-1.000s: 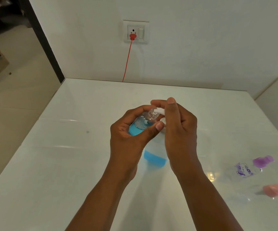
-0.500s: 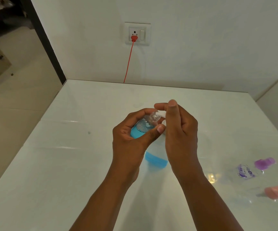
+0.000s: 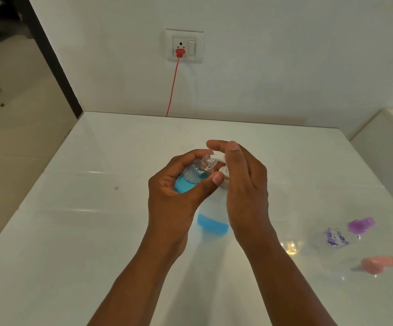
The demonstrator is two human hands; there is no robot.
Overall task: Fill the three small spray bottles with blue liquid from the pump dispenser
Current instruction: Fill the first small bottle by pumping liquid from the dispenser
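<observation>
Left hand (image 3: 174, 196): centre of the frame, fingers and thumb curled round a small clear spray bottle (image 3: 194, 175), holding it tilted with its open neck toward the upper right.
Small clear spray bottle: uncapped, partly filled with blue liquid that has bubbles on top; its mouth sits right at the white pump nozzle (image 3: 219, 157).
Right hand (image 3: 245, 191): just right of the left hand and close against it, fingers lying over the white pump head; the forefinger extends across the top toward the upper left, the thumb points up. Whether it grips the head or only presses on it cannot be told.
Pump dispenser (image 3: 212, 217): stands upright on the white table (image 3: 73, 231) between the two wrists, largely hidden by the hands; a shallow band of blue liquid shows at its base.
Red cable (image 3: 173, 88): upper centre, hanging from a red plug (image 3: 180, 52) in the wall socket (image 3: 184, 46) down behind the table's far edge.
Clear bottle with purple print (image 3: 335, 237): lower right of the frame, lying on the table, well apart from the hands.
Purple cap (image 3: 361, 224): just to the upper right of that bottle.
Pink sprayer top (image 3: 381, 264): lying on the table near the right edge, below the purple cap.
</observation>
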